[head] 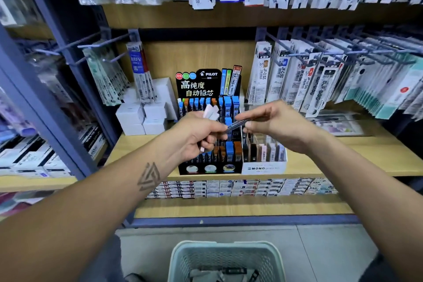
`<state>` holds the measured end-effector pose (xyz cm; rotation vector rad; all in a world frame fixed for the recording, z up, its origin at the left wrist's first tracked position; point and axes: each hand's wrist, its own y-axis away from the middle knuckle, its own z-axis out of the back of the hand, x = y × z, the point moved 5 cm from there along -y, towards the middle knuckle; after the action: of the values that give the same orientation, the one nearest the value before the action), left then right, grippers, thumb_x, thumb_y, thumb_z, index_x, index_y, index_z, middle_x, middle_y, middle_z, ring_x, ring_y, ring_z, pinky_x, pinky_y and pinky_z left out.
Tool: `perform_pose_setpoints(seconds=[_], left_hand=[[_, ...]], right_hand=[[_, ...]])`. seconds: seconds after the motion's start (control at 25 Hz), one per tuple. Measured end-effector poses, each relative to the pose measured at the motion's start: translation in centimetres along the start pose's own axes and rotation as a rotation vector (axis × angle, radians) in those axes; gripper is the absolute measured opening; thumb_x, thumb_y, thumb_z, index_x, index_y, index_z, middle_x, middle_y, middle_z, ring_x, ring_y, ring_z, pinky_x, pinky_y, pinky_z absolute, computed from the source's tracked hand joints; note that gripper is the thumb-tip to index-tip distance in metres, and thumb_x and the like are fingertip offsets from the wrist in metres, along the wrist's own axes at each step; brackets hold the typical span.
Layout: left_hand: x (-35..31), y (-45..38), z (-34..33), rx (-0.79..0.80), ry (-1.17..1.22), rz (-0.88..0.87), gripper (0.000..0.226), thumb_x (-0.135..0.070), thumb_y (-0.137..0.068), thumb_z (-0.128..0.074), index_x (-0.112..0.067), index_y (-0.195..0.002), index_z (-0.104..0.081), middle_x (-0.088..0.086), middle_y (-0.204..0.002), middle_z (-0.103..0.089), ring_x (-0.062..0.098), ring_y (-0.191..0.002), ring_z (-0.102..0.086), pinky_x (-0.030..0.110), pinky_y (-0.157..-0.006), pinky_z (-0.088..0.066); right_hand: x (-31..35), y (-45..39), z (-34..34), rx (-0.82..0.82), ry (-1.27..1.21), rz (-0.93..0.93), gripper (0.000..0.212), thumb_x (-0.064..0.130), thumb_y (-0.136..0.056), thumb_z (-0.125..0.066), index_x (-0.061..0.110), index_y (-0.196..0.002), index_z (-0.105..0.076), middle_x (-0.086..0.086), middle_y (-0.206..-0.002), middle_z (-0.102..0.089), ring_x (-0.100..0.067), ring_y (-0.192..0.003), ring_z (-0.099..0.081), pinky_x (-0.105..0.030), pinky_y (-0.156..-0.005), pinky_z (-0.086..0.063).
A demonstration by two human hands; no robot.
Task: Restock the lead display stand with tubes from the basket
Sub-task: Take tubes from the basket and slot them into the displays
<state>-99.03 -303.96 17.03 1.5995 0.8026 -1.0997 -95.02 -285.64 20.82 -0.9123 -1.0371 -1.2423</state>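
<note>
The black tiered lead display stand [207, 168] stands on the wooden shelf, its rows holding blue and orange capped tubes. In front of it my left hand [199, 135] grips a small bunch of tubes [211, 111], whose white ends stick up above my fingers. My right hand [277, 125] pinches one dark tube with a blue cap [237, 125] between thumb and fingers, its other end at my left hand. The pale green basket [226, 252] sits on the floor below, with a few dark tubes inside.
A white box [263, 168] of lead cases stands right of the stand. White cartons [142, 119] are stacked to its left. Hanging refill packs on hooks [320, 80] crowd both sides and above. The wooden shelf edge [343, 167] runs in front.
</note>
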Motion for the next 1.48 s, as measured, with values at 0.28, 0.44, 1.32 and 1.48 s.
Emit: perform_pose_setpoints(seconds=[0.28,0.44,1.32,1.48], left_hand=[[0.4,-1.6,0.3,-0.105,-0.120,-0.144,0.048,0.001,-0.088,-0.071,-0.011,-0.131,-0.054,0.017,-0.080,-0.073,0.009,-0.039,-0.038,0.020,-0.034,-0.026],[0.6,-2.3,-0.4,-0.133,-0.140,-0.152,0.040,-0.003,-0.089,-0.071,-0.012,-0.125,-0.057,0.018,-0.086,-0.073,0.009,-0.039,-0.038,0.020,-0.035,-0.027],[-1.1,-2.3,0.1,-0.070,-0.085,-0.137,0.022,-0.017,-0.091,-0.073,-0.014,-0.090,-0.051,0.001,-0.060,-0.043,0.008,-0.039,-0.032,0.018,-0.034,-0.023],[-1.0,-2.2,0.0,-0.064,-0.098,-0.131,0.023,-0.017,-0.091,-0.073,-0.014,-0.089,-0.051,0.001,-0.059,-0.042,0.008,-0.040,-0.031,0.017,-0.035,-0.023]], right_hand=[[-2.7,-2.1,0.7,-0.107,-0.428,-0.094,0.027,-0.012,-0.089,-0.060,-0.005,-0.114,-0.066,-0.025,-0.101,-0.072,-0.028,-0.087,-0.072,-0.030,-0.082,-0.061],[-3.0,-3.1,0.5,-0.227,-0.325,-0.058,0.024,-0.009,-0.088,-0.065,-0.004,-0.111,-0.067,-0.020,-0.091,-0.074,-0.023,-0.076,-0.071,-0.024,-0.068,-0.059],[-1.6,-5.7,-0.4,-0.309,0.701,0.238,0.009,0.015,-0.088,-0.075,0.019,-0.096,-0.075,0.006,-0.087,-0.069,-0.009,-0.082,-0.062,-0.024,-0.084,-0.051],[-3.2,-6.3,-1.3,-0.214,0.857,0.228,0.014,0.014,-0.091,-0.071,0.015,-0.103,-0.078,-0.002,-0.104,-0.072,-0.017,-0.097,-0.065,-0.028,-0.093,-0.050]])
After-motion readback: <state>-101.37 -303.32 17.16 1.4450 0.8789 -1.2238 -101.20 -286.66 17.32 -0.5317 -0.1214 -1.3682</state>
